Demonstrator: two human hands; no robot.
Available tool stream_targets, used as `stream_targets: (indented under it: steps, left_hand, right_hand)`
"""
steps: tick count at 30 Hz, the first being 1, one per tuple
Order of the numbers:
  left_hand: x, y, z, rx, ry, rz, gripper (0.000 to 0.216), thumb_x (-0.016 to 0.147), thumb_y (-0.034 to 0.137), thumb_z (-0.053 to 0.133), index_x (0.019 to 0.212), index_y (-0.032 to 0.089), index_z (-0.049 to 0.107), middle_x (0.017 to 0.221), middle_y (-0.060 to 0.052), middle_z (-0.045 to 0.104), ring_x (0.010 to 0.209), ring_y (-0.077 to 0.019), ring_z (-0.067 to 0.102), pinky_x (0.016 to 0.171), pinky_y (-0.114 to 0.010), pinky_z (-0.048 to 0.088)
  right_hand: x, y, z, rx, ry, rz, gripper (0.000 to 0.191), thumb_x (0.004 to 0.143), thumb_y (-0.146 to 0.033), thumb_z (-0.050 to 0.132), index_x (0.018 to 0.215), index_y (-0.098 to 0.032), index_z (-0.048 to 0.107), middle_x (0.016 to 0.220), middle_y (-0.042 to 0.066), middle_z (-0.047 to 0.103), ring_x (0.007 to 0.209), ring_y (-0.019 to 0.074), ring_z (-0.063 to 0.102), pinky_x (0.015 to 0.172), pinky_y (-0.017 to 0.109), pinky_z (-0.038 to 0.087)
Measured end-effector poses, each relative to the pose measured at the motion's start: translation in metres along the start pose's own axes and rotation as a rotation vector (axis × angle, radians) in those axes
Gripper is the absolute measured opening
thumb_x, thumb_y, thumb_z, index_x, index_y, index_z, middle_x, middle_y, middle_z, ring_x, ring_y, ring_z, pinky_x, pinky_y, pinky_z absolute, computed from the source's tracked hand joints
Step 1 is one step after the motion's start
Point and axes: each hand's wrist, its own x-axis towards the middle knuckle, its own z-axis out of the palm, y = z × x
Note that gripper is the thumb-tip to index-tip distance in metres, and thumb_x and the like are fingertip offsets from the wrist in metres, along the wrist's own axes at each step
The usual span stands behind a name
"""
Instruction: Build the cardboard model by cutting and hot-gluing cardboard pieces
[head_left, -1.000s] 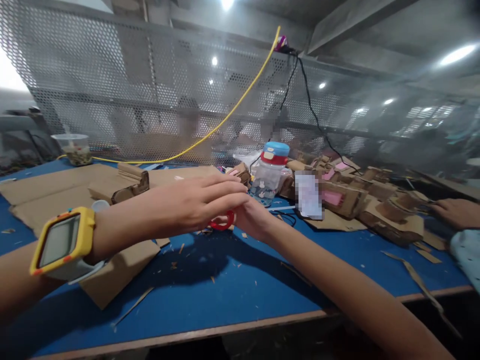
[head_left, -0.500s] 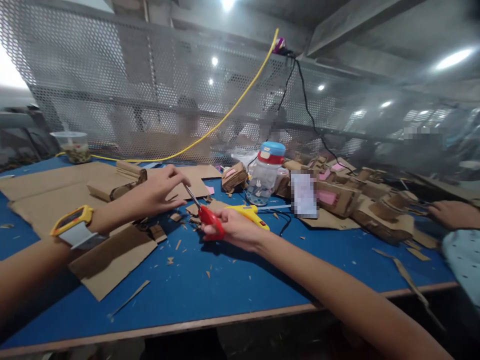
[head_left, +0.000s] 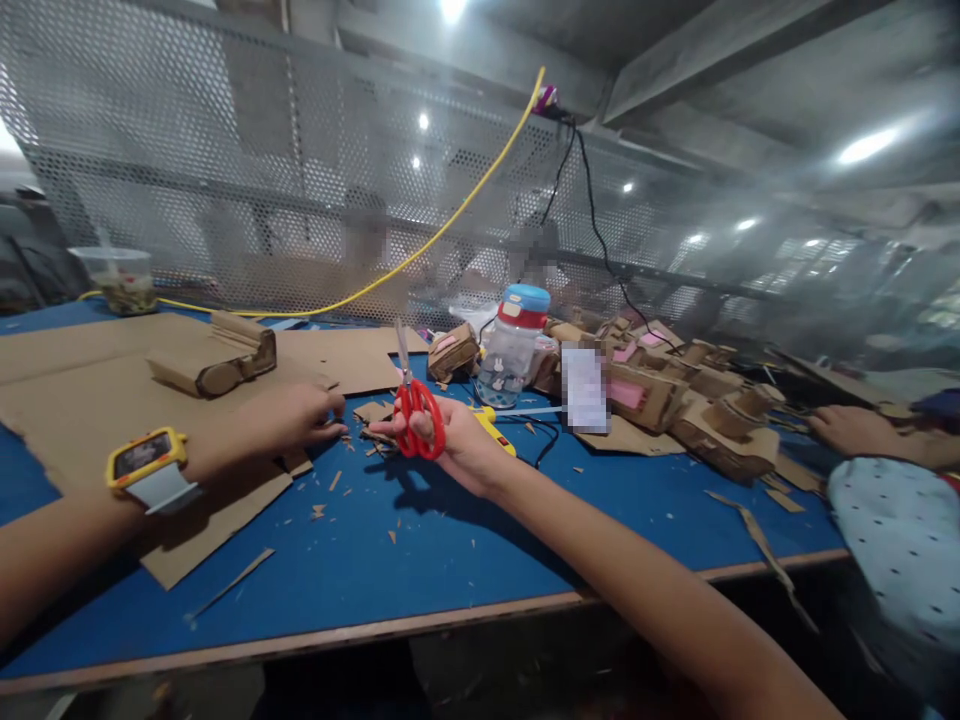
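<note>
Red-handled scissors (head_left: 420, 420) are in my right hand (head_left: 469, 445), with fingers through the loops and the blades pointing up, nearly together. My left hand (head_left: 296, 415), wearing a yellow watch (head_left: 146, 460) on its wrist, is low over the table beside small cardboard scraps (head_left: 371, 412). Its fingers are bent and slightly apart, and I see nothing held in them. A cardboard piece (head_left: 217, 545) lies under my left forearm. Behind that hand, a folded cardboard part with rounded ends (head_left: 221, 375) rests on a large cardboard sheet (head_left: 90, 370). A yellow glue gun (head_left: 491, 430) lies just behind my right hand.
A clear bottle with a blue lid (head_left: 514, 345) stands mid-table. Cardboard models (head_left: 720, 425) crowd the right, near another person's hand (head_left: 855, 430). A plastic cup (head_left: 116, 280) is at the far left. A yellow cable (head_left: 442, 235) hangs before the mesh panel (head_left: 225, 170).
My left hand has moved away from the scissor tips and down toward the scraps. The scissors have turned from pointing up-left to nearly upright. The view has shifted slightly to the right.
</note>
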Motion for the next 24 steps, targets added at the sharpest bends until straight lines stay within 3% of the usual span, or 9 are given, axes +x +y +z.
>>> stream_targets:
  steps: [5,9,15,19,22,24]
  left_hand:
    - [0.000,0.011,-0.003,-0.046,0.004,-0.103,0.033,0.080,0.044,0.047,0.086,0.019,0.067,0.073,-0.009,0.067,0.066,-0.0220,0.061,0.062,-0.030,0.042]
    - [0.000,0.014,-0.008,-0.186,-0.010,-0.210,0.034,0.071,0.045,0.054,0.089,0.019,0.067,0.074,-0.006,0.069,0.067,-0.0212,0.063,0.061,-0.028,0.046]
    - [0.001,0.007,-0.002,-0.386,0.034,-0.186,0.031,0.064,0.045,0.061,0.081,0.020,0.068,0.065,-0.002,0.066,0.062,-0.0186,0.061,0.056,-0.027,0.045]
    - [0.001,0.021,-0.012,-0.602,0.251,-0.206,0.033,0.069,0.049,0.062,0.080,0.018,0.066,0.081,-0.007,0.072,0.074,-0.0215,0.067,0.071,-0.035,0.054]
    - [-0.001,0.043,-0.034,-0.702,0.433,-0.160,0.035,0.070,0.051,0.067,0.082,0.018,0.067,0.086,-0.009,0.074,0.079,-0.0218,0.069,0.077,-0.038,0.056]
    - [-0.002,0.060,-0.050,-0.713,0.499,-0.122,0.037,0.072,0.052,0.069,0.085,0.018,0.068,0.088,-0.008,0.074,0.083,-0.0219,0.069,0.078,-0.037,0.057]
  right_hand:
    - [0.004,0.008,-0.002,-0.032,0.006,-0.011,0.058,0.047,-0.069,0.080,0.076,-0.022,0.063,0.080,0.000,0.063,0.085,0.0168,0.063,0.099,0.034,0.044]
    - [0.006,0.015,-0.008,-0.082,0.049,-0.046,0.054,0.057,-0.071,0.075,0.075,-0.023,0.057,0.082,0.001,0.063,0.092,0.0191,0.063,0.097,0.037,0.044]
    - [0.005,0.016,-0.010,-0.250,0.069,-0.013,0.057,0.064,-0.079,0.062,0.077,-0.024,0.055,0.086,0.001,0.064,0.092,0.0192,0.062,0.088,0.036,0.045]
    - [0.006,0.020,-0.006,-0.285,0.090,-0.019,0.062,0.059,-0.083,0.061,0.078,-0.024,0.053,0.081,0.000,0.058,0.081,0.0174,0.059,0.086,0.037,0.044]
    - [0.006,0.023,-0.006,-0.286,0.110,-0.030,0.066,0.054,-0.084,0.064,0.081,-0.025,0.050,0.083,0.000,0.054,0.078,0.0174,0.057,0.087,0.039,0.044]
    - [0.004,0.023,-0.006,-0.318,0.099,-0.070,0.065,0.059,-0.084,0.061,0.085,-0.025,0.051,0.088,0.001,0.052,0.081,0.0180,0.055,0.089,0.040,0.043]
